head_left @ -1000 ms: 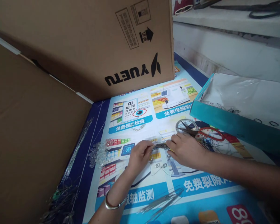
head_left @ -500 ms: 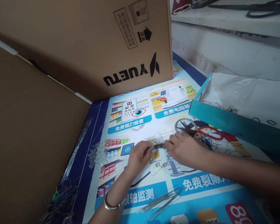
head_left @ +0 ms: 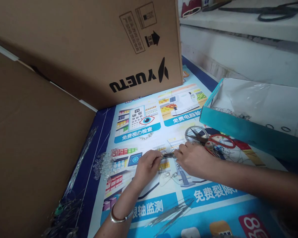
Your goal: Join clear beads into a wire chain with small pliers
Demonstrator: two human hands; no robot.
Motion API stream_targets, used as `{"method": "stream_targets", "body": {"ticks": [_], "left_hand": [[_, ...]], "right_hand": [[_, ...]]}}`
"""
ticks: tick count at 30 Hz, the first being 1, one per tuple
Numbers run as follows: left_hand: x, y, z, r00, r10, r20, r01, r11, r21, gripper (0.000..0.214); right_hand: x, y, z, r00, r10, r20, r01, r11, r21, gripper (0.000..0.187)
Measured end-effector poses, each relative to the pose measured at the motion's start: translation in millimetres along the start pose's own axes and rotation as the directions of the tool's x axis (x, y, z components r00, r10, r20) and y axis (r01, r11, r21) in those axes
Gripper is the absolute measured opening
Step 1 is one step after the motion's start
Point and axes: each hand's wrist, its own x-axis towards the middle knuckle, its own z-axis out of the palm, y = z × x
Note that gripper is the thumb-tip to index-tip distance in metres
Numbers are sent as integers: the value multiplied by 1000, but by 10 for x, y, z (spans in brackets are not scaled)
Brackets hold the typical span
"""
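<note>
My left hand point(head_left: 148, 167), a silver bangle on its wrist, is closed with thumb and forefinger pinching a thin wire at the tip of a small tool. My right hand point(head_left: 195, 159) wraps round that tool, whose narrow dark metal jaws look like pliers point(head_left: 168, 155); its handles are hidden in the palm. Below the fingers a looped thin wire point(head_left: 165, 182) hangs with a few clear beads point(head_left: 174, 174) on it. Just beyond my right hand lie open scissors point(head_left: 221, 140) with red handles, partly over a round spool point(head_left: 188, 132).
Clear beads point(head_left: 104, 165) are heaped at the left. A short beaded strand point(head_left: 146, 136) lies further back. Cut wires point(head_left: 172, 211) lie in front. A large cardboard box point(head_left: 144, 39) walls the back and left; a teal box point(head_left: 250, 134) stands at right.
The view has shifted very slightly. Both hands hold nearly the same place, still close together around the tool and wire.
</note>
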Motion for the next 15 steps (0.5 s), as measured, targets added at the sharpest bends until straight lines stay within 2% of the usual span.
{"method": "stream_targets", "body": {"ticks": [8, 15], "left_hand": [[8, 26, -13, 1000, 5, 1, -5, 1000, -13, 10], [21, 34, -27, 999, 51, 15, -50, 999, -17, 12]], "right_hand": [[-14, -11, 1, 1000, 8, -18, -8, 1000, 12, 19], [-10, -2, -36, 1000, -6, 14, 6, 1000, -2, 20]]}}
